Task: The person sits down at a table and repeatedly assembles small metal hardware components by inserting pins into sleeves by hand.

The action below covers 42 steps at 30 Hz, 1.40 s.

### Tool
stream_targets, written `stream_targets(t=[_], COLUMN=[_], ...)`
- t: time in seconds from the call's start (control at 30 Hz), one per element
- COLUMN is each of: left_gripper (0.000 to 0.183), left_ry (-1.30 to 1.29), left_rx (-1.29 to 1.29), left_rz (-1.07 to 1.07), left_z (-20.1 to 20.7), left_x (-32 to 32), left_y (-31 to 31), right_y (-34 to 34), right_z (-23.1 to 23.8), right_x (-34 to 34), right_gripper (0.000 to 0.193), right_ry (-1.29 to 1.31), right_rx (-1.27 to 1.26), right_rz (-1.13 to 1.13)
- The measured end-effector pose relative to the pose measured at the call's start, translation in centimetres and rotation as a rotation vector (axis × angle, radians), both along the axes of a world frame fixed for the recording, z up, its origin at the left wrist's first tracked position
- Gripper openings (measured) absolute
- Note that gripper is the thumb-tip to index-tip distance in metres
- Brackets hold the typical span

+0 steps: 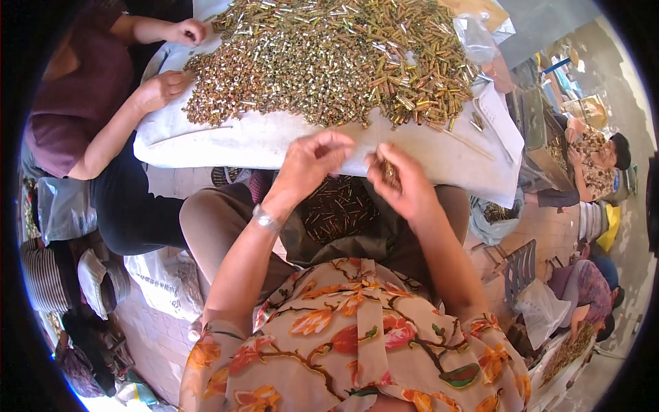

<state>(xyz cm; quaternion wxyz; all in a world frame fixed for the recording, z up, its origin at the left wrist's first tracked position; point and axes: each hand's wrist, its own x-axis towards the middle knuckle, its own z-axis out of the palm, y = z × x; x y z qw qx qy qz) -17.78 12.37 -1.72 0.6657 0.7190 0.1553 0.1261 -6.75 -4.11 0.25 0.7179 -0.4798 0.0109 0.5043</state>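
Over the near edge of the cloth-covered table point(199, 147), my left hand point(312, 161) has its fingers stretched toward the right, thumb apart; they are slightly blurred and nothing shows between them. Close beside it, my right hand point(405, 182) is curled around small gold-coloured metal pieces point(390, 173), partly hidden by the fingers. A broad heap on the table has short metal sleeves point(254, 82) at the left and longer metal tubes point(422, 75) at the right. In my lap below the hands, a dark cloth point(343, 250) holds many slim metal pieces point(340, 209).
A co-worker's hands point(165, 89) are at the heap's left edge. A thin stick point(463, 142) and white paper point(498, 120) lie at the right of the table. A plastic bag point(165, 281) stands on the floor at left, a folding chair point(520, 271) at right. Other people sit farther right.
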Motion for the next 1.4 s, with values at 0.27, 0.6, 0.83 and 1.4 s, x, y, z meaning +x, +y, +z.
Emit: stream_targets(t=[0.27,0.6,0.83,1.4], left_gripper=[0.007,0.01,0.011,0.023], left_ry=[0.013,-0.071,-0.059,-0.327], left_rx=[1.14,1.161,1.253,-0.632], left_rz=[0.367,0.326,0.317,0.183], left_z=[-1.9,-2.4,-2.2,2.3], left_x=[4.6,4.8,4.6,-6.0], left_y=[-0.1,0.7,0.1,-5.8], right_y=[7.4,5.6,0.3,-1.7], right_z=[-3.2,-2.9,-0.3,2.7], right_x=[8.7,7.7,3.9,-6.3], right_gripper=[0.018,0.021,0.018,0.014], right_ry=[-1.662,-1.51,-0.476,-0.716], right_rx=[-0.477,-0.41,-0.096,0.072], right_rz=[-0.094,-0.128,-0.034,-0.052])
